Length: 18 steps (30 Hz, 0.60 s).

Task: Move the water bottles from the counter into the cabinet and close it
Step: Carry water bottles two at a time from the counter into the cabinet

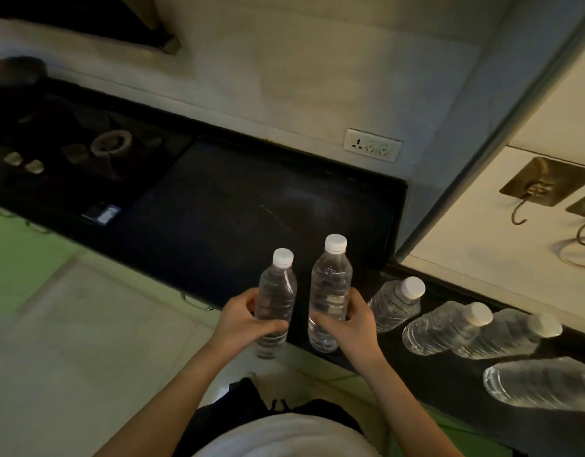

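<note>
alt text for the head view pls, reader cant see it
A person's left hand grips a capped water bottle and the right hand a second bottle, both upright by a dark counter. Four more bottles are on the counter to the right; a gas stove is at far left.

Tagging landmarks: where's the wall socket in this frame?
Head view, right of centre: the wall socket sits low on the back wall, just above the rear edge of the dark counter, left of the corner and the adhesive hook.
</note>
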{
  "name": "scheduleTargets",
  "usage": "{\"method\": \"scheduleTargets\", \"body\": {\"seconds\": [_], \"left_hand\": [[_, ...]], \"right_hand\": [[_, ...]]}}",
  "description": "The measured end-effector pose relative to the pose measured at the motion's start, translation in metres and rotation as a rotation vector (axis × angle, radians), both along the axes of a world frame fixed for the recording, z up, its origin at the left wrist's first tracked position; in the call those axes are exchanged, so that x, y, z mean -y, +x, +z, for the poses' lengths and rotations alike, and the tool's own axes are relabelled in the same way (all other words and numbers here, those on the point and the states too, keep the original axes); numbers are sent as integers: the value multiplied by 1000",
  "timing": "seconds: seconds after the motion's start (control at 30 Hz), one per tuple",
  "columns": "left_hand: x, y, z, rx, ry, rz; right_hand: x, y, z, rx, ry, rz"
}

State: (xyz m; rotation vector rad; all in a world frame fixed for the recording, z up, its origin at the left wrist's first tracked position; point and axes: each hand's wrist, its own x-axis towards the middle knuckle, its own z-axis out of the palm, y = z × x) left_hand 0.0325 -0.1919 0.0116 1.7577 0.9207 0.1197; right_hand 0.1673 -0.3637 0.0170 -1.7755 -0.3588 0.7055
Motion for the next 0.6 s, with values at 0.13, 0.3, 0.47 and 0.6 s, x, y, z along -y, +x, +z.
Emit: {"method": "scheduleTargets", "body": {"seconds": [0.13, 0.3, 0.47, 0.6], "left_hand": [[20, -29, 21, 49, -29, 176], [40, -73, 42, 139, -5, 417], [43, -130, 59, 136, 105, 627], [49, -183, 62, 136, 146, 838]], "right_hand": [[-8, -11, 24, 14, 72, 165], [-35, -36, 43, 41, 124, 343], [-66, -79, 51, -9, 147, 512], [-87, -124, 46, -34, 111, 647]]}}
